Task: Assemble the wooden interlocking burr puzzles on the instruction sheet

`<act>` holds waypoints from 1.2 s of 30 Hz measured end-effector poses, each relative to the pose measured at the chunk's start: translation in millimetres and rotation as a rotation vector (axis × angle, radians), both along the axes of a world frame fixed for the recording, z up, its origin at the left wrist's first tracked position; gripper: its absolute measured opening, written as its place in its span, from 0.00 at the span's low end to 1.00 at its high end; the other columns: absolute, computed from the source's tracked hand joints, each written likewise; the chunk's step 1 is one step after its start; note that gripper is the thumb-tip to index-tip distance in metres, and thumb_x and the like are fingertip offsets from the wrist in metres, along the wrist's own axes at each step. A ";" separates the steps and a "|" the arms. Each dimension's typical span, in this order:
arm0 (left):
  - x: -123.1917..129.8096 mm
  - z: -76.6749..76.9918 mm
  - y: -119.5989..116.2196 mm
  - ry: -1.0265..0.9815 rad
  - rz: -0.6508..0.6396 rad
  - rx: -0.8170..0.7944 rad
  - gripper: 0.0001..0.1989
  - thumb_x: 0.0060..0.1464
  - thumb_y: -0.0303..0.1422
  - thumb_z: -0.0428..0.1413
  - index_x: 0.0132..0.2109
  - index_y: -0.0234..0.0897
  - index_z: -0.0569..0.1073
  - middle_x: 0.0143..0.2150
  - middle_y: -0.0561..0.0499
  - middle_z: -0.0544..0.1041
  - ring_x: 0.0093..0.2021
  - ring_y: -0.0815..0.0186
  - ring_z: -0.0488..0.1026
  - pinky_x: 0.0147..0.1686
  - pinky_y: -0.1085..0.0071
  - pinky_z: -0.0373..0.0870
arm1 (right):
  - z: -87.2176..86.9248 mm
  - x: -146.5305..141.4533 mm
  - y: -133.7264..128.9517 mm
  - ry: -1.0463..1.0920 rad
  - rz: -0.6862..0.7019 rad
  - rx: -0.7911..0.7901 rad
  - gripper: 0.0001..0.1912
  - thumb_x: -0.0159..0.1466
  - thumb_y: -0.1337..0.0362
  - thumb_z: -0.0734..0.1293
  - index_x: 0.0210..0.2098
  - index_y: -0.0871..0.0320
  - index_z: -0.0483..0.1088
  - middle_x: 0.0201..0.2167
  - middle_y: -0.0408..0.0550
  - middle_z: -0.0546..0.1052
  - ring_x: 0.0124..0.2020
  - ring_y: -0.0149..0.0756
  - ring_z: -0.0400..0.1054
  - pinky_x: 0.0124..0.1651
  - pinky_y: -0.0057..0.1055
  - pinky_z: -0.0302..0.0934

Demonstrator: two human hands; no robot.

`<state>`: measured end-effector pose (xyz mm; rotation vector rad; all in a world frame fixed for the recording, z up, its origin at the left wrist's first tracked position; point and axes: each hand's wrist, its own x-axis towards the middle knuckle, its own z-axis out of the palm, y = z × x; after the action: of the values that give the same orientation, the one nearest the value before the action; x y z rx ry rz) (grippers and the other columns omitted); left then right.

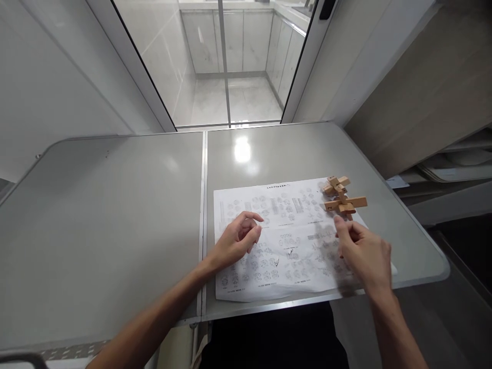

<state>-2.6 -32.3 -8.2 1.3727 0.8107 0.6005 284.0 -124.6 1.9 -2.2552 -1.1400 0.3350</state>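
Note:
Over the left part of a printed paper sheet (pixel 269 279) is my left hand (pixel 238 238), its fingers loosely curled and apart, with nothing in them. My right hand (pixel 363 251) is above the sheet's right side, fingers bent and thumb near the index finger; whether something small is between them I cannot make out. Just beyond it, interlocked wooden pieces (pixel 344 202) lie at the sheet's upper right corner, some crossing one another. Rows of small diagrams and text cover the sheet.
A grey folding table (pixel 115 220) with a metal seam (pixel 203 205) carries the sheet. A framed glass door (pixel 226 66) stands beyond its far edge. Shelves (pixel 453 164) are at the right.

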 end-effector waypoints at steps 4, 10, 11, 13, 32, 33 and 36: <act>0.3 -0.4 0.4 0.000 0.008 -0.001 0.14 0.71 0.44 0.55 0.54 0.39 0.70 0.30 0.58 0.67 0.25 0.72 0.65 0.30 0.72 0.67 | -7.6 -16.3 -3.7 0.214 0.173 0.020 0.28 0.72 0.40 0.65 0.24 0.52 0.66 0.13 0.39 0.68 0.19 0.36 0.63 0.31 0.33 0.57; 0.5 -1.8 0.3 0.015 0.018 0.020 0.15 0.71 0.45 0.55 0.53 0.38 0.72 0.30 0.58 0.68 0.25 0.72 0.66 0.28 0.73 0.66 | -21.1 -30.0 -8.7 0.360 0.329 0.055 0.28 0.73 0.40 0.64 0.26 0.53 0.65 0.14 0.37 0.65 0.18 0.33 0.59 0.28 0.31 0.55; 0.8 -1.5 0.1 0.021 0.018 0.025 0.15 0.71 0.45 0.54 0.52 0.38 0.72 0.30 0.58 0.68 0.25 0.71 0.66 0.28 0.73 0.65 | -23.1 -31.0 -9.2 0.345 0.332 0.068 0.27 0.73 0.41 0.64 0.26 0.53 0.65 0.15 0.37 0.64 0.19 0.33 0.58 0.28 0.31 0.55; 1.6 -0.5 -0.3 0.037 0.021 0.038 0.13 0.72 0.43 0.54 0.52 0.38 0.72 0.29 0.58 0.68 0.25 0.71 0.65 0.27 0.73 0.64 | -26.5 -32.4 -9.9 0.299 0.327 0.094 0.27 0.73 0.42 0.64 0.26 0.53 0.66 0.16 0.37 0.62 0.20 0.32 0.56 0.28 0.31 0.53; 4.3 -0.9 0.4 0.143 0.013 0.192 0.11 0.72 0.38 0.51 0.46 0.37 0.74 0.25 0.60 0.58 0.25 0.71 0.54 0.26 0.72 0.53 | -31.7 -33.7 -10.1 0.320 0.305 0.101 0.25 0.74 0.45 0.64 0.27 0.54 0.66 0.20 0.37 0.58 0.22 0.32 0.53 0.28 0.30 0.52; 4.3 -0.6 0.5 0.145 0.011 0.194 0.11 0.72 0.38 0.51 0.46 0.37 0.74 0.25 0.60 0.58 0.25 0.71 0.54 0.26 0.72 0.53 | -32.0 -33.8 -10.1 0.319 0.303 0.100 0.25 0.74 0.45 0.64 0.27 0.54 0.66 0.20 0.37 0.58 0.22 0.32 0.53 0.28 0.30 0.52; 4.1 -1.1 0.8 0.150 0.005 0.196 0.11 0.72 0.38 0.51 0.46 0.37 0.74 0.25 0.60 0.59 0.25 0.71 0.54 0.27 0.72 0.53 | -32.3 -34.2 -10.2 0.323 0.299 0.103 0.25 0.74 0.45 0.64 0.26 0.54 0.65 0.20 0.37 0.57 0.22 0.32 0.53 0.28 0.30 0.51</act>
<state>1.5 -31.6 -9.3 1.6097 0.8935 0.5980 249.8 -134.8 -30.4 -1.8564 -1.2837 0.7143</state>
